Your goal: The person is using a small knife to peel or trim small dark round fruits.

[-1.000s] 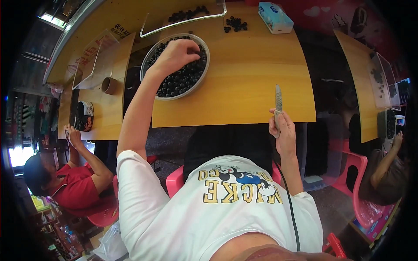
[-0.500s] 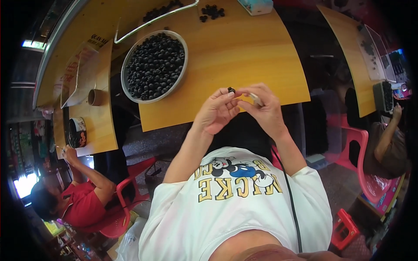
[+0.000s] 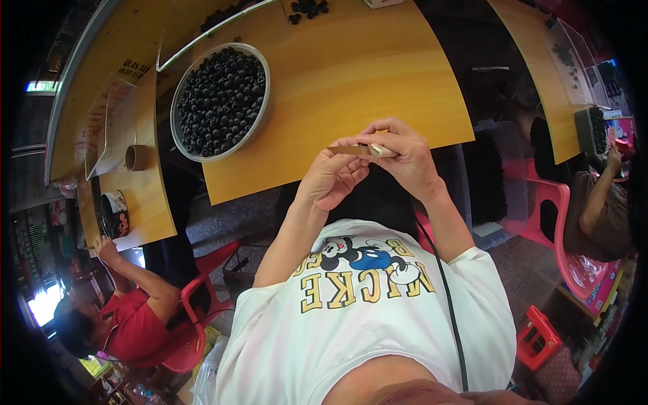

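Both hands meet just off the front edge of the yellow wooden table (image 3: 351, 81). My right hand (image 3: 410, 156) is closed round the pale handle of a small knife (image 3: 382, 151), its blade pointing left across the fingertips of the other hand. Thumb and fingers of my left hand (image 3: 329, 179) are pinched together under the blade. The small black round part seen in them earlier is now almost wholly hidden by the knife and fingers. To their left on the table, a large clear round tub (image 3: 268, 104) is heaped with black round parts (image 3: 221, 101), which look hollow.
Loose black parts (image 3: 308, 9) lie at the far edge, near a white-edged clear panel (image 3: 216, 28). At a left table sits a person in red (image 3: 138, 317), with a brown cup (image 3: 137, 158). Another person (image 3: 597, 209) works at right. A black cable (image 3: 445, 290) hangs over my shirt.
My right hand has brought the knife leftward against the left fingertips, covering the black part. The table and tub have shifted slightly up and left in the view.
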Demonstrator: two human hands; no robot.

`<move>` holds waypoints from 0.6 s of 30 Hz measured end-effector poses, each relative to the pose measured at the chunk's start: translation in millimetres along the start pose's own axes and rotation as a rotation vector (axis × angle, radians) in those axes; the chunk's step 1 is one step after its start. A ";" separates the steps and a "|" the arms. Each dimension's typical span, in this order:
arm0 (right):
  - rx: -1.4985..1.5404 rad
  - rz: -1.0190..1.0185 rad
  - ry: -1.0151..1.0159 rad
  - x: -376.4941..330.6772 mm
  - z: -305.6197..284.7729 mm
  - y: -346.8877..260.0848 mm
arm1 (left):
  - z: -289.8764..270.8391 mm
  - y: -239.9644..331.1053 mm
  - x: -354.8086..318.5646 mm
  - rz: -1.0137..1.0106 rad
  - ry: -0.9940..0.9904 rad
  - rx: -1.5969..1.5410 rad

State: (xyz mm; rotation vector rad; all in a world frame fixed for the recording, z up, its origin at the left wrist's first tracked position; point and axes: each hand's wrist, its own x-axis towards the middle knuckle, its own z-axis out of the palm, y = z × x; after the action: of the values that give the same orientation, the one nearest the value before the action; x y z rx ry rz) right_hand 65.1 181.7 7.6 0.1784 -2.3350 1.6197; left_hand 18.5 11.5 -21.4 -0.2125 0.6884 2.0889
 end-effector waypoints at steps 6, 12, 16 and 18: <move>-0.232 -0.267 0.192 -5.6 11.0 5.4 | 11.9 -4.3 4.4 -0.019 0.101 -0.151; -0.418 -0.303 0.138 -12.2 5.7 0.9 | -5.4 -1.4 3.8 0.112 -0.085 -0.205; -0.529 -0.206 0.054 -11.9 -0.7 -20.1 | 1.5 8.8 -8.2 0.203 -0.006 -0.119; -0.580 -0.223 0.021 -14.1 -0.3 -19.6 | 3.3 10.1 -9.1 0.208 -0.041 -0.118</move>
State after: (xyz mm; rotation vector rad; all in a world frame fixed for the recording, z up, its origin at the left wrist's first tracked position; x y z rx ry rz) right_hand 83.8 174.0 20.9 0.2766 -2.5472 0.7963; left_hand 16.0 2.5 -11.1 -0.1690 0.5830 2.3289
